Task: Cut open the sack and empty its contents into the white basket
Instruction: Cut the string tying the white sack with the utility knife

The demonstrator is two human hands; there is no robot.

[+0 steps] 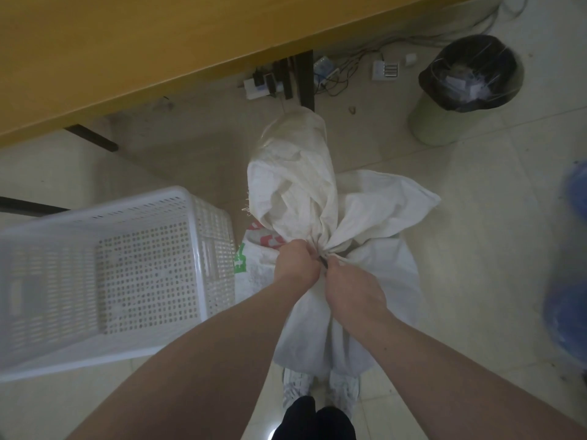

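Note:
A white woven sack [374, 281] stands on the floor in front of my feet, its neck gathered and tied, with loose fabric flaring out above the knot. My left hand [297, 265] is closed on the bunched neck from the left. My right hand [352, 290] grips the same spot from the right, and a small dark object shows between the two hands; I cannot tell what it is. The white perforated basket [104, 354] sits on the floor to the left of the sack, touching it or nearly so, with nothing inside.
A yellow-topped table [127, 52] with black legs stands behind. Power strips and cables [263, 84] lie under it. A bin with a black liner [467, 84] stands at the back right. Something blue [568, 281] sits at the right edge.

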